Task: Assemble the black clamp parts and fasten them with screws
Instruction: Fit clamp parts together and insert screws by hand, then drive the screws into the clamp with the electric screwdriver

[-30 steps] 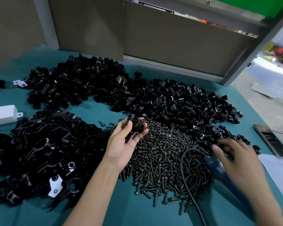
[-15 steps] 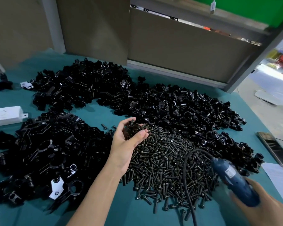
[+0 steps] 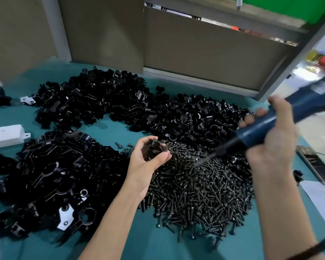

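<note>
My left hand holds a black clamp part palm-up, above the left edge of the screw pile. My right hand grips a blue electric screwdriver, raised at the right. Its dark bit points down and left, with the tip at the top of the screw pile, a short way right of the clamp part. Black clamp parts lie heaped at the back and larger black brackets at the left.
The teal table carries a white power strip at the left edge and a phone beside white paper at the right edge. Brown panels close off the table's far side.
My right hand has lifted the blue screwdriver from low at the right and swung its bit toward the screw pile. My left hand has stayed over the pile with the clamp part.
</note>
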